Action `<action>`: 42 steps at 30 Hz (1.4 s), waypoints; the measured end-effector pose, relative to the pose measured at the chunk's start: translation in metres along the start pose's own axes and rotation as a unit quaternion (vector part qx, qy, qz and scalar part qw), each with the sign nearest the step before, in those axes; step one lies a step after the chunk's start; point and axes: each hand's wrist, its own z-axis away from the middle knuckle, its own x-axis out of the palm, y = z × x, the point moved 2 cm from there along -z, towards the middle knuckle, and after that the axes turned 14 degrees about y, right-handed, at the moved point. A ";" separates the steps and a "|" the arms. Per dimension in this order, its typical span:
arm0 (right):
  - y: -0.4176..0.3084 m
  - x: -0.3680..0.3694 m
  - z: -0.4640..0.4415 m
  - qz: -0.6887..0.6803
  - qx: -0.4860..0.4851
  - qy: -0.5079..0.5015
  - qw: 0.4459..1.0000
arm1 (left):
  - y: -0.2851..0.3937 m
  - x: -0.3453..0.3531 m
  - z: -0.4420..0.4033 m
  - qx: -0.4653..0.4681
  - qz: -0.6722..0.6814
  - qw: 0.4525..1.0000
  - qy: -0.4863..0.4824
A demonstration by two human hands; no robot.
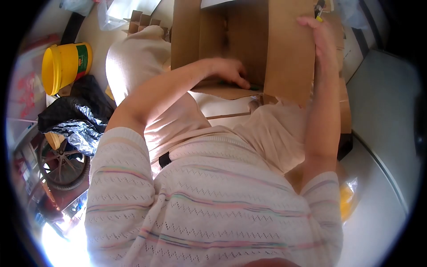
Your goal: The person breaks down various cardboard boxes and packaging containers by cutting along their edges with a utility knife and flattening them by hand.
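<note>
striped knitwear (213,196) is seen nearest the camera, with pale trousers (135,62) spread beyond it, and before the lap a cardboard box (291,49) is held with its open mouth turned toward the body. by the right hand (324,40) the box is gripped at the outer edge of its right-hand flap, a fingertip laid over the inner face while the rest of the grip is largely hidden; just above, a small black and yellow object (319,12) is seen, and whether it is held cannot be told. the left hand (231,72) is placed over the near flap (218,91) at the mouth, its fingers bent and lowered toward a small dark green thing (255,88); whether the hand is closed on it cannot be told. judging from this pose, the box would best be kept firmly braced from the right, so that it is not twisted when pressure is applied by the left. pressure should be spread along the near flap rather than put on one corner, since the board may be creased. at the left, a yellow bucket (66,66) and a black plastic bag (80,104) are seen, well apart from the box.
</note>
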 end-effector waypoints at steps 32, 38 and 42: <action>0.000 0.033 0.043 0.021 -0.028 -0.192 0.981 | -0.009 -0.163 -0.023 -0.057 -0.311 0.804 0.504; -0.004 0.026 0.037 -0.004 -0.025 -0.193 0.981 | -0.011 -0.179 -0.049 -0.061 -0.271 0.789 0.548; -0.003 0.022 0.034 0.051 -0.054 -0.174 0.982 | -0.011 -0.180 -0.037 -0.058 -0.246 0.797 0.549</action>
